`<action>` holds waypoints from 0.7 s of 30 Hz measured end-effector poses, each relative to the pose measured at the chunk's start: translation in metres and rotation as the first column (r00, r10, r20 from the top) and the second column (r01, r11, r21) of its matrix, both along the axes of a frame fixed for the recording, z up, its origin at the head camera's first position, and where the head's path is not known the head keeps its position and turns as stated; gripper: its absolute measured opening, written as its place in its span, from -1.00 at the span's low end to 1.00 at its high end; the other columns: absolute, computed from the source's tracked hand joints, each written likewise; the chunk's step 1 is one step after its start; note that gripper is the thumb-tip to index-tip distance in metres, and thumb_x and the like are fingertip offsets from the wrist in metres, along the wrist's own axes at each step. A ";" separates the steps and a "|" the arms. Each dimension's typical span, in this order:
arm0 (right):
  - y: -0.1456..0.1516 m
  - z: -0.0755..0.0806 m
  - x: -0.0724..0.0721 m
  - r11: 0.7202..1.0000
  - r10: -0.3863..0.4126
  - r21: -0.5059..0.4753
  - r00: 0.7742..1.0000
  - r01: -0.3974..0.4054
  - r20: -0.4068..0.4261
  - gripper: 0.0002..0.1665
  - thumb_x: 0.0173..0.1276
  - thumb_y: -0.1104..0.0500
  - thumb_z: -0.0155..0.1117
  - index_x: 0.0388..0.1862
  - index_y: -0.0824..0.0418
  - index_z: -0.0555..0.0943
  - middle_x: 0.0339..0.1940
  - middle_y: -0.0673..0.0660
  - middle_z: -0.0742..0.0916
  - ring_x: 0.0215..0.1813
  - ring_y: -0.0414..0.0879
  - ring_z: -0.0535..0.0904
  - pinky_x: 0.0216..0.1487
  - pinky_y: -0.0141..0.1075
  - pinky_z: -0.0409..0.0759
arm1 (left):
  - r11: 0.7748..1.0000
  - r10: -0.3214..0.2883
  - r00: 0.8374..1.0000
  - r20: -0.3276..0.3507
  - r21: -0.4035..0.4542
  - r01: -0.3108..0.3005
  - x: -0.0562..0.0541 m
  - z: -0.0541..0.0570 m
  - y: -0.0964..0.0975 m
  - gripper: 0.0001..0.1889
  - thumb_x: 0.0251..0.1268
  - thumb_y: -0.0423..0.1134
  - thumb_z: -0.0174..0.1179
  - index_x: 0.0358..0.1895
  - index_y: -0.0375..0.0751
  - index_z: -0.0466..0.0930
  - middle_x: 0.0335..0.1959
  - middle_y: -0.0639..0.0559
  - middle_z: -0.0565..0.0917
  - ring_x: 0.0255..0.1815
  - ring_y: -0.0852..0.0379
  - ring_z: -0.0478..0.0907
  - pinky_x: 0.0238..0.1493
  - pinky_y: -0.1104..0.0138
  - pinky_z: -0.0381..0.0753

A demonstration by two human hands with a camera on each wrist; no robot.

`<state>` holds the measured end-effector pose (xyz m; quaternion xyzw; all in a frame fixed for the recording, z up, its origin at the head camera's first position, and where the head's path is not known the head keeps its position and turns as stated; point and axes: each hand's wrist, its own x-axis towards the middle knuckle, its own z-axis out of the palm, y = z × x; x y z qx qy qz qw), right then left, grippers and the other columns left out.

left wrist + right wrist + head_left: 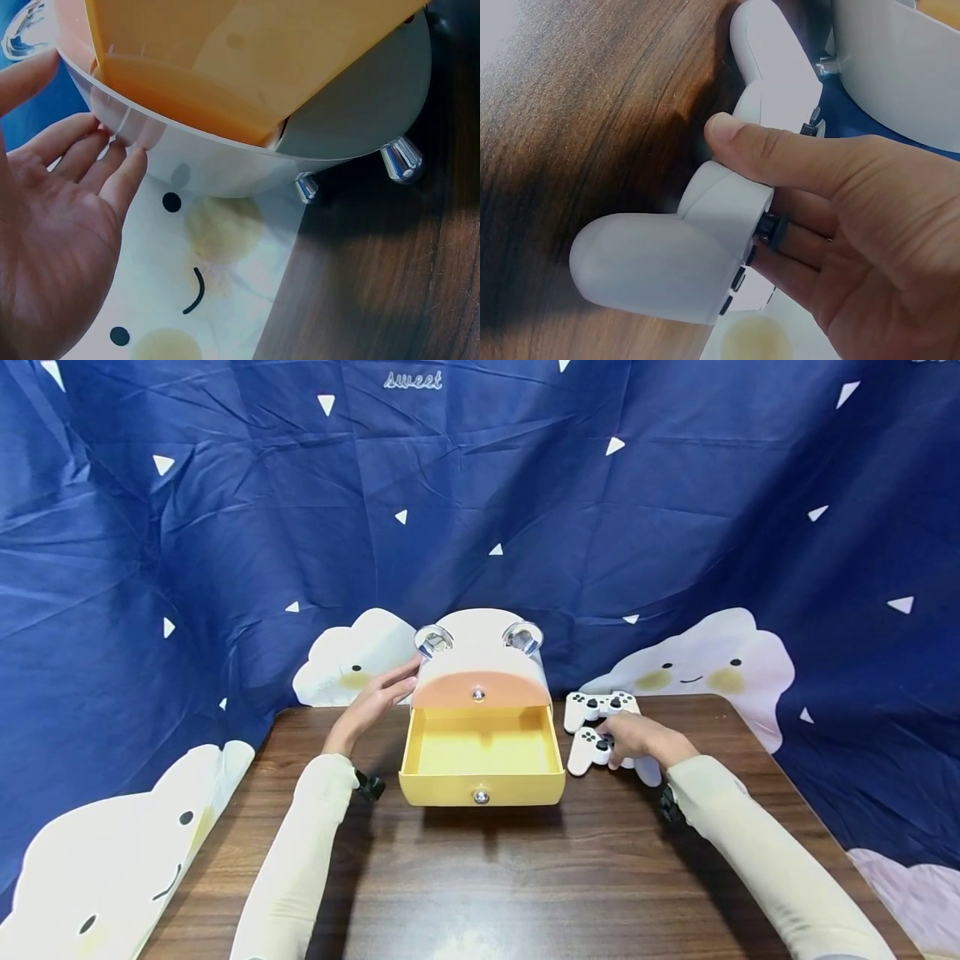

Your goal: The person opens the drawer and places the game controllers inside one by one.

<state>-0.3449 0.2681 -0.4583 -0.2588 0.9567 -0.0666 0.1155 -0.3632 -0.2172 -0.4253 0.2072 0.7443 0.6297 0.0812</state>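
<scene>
A white two-drawer box [483, 647] with two chrome rings on top stands at the table's far side. Its lower yellow drawer [442, 789] is pulled out, with nothing inside; the orange upper drawer [442, 692] is closed. My left hand [375, 702] reaches along the box's left side, fingers extended and fingertips right at the white wall [217, 176]. To the right of the box, my right hand [637, 737] grips a white game controller [652, 262] by its middle, thumb on the near edge and fingers behind. Another white controller [574, 714] lies just beyond.
The box stands on short chrome feet [403, 159] on a brown wooden table [480, 868]. Behind the table hangs a dark blue curtain [480, 468] with clouds and triangles. The open drawer juts out toward me between both arms.
</scene>
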 end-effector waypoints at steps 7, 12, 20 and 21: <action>0.001 -0.002 -0.001 1.000 -0.001 0.002 1.000 0.001 -0.006 -0.45 -0.11 0.20 0.76 -0.04 0.22 0.83 -0.27 0.07 0.81 -0.22 -0.08 0.62 -0.06 -0.10 0.73 | 1.000 -0.012 1.000 0.001 -0.002 0.012 0.001 -0.002 0.000 -0.30 0.66 -0.06 0.13 0.71 -0.17 0.15 0.74 -0.02 0.22 0.77 0.05 0.09 0.79 0.10 0.14; 0.004 -0.003 -0.003 1.000 -0.001 0.007 1.000 0.001 -0.015 -0.31 -0.12 0.17 0.77 0.09 0.27 0.81 -0.12 0.11 0.86 -0.11 -0.05 0.68 0.04 -0.06 0.76 | 1.000 -0.013 1.000 0.002 0.002 0.013 0.000 -0.001 0.000 -0.31 0.67 -0.07 0.12 0.71 -0.16 0.16 0.74 -0.01 0.22 0.77 0.06 0.08 0.79 0.12 0.13; 0.008 0.002 -0.004 1.000 -0.011 0.002 1.000 0.011 -0.027 -0.22 -0.16 0.16 0.78 0.16 0.29 0.79 0.10 0.25 0.85 0.13 0.13 0.75 0.24 0.09 0.74 | 1.000 -0.004 1.000 -0.006 -0.004 0.004 0.000 0.000 0.001 -0.32 0.67 -0.06 0.12 0.71 -0.14 0.18 0.74 0.00 0.23 0.77 0.06 0.09 0.79 0.11 0.14; 0.009 0.003 -0.004 1.000 -0.016 0.000 1.000 0.016 -0.026 -0.21 -0.16 0.16 0.78 0.17 0.29 0.79 0.12 0.27 0.84 0.14 0.15 0.74 0.25 0.12 0.73 | 1.000 -0.003 1.000 -0.005 -0.004 0.003 -0.001 -0.001 0.000 -0.31 0.67 -0.06 0.13 0.71 -0.14 0.18 0.74 0.00 0.23 0.77 0.06 0.10 0.79 0.11 0.14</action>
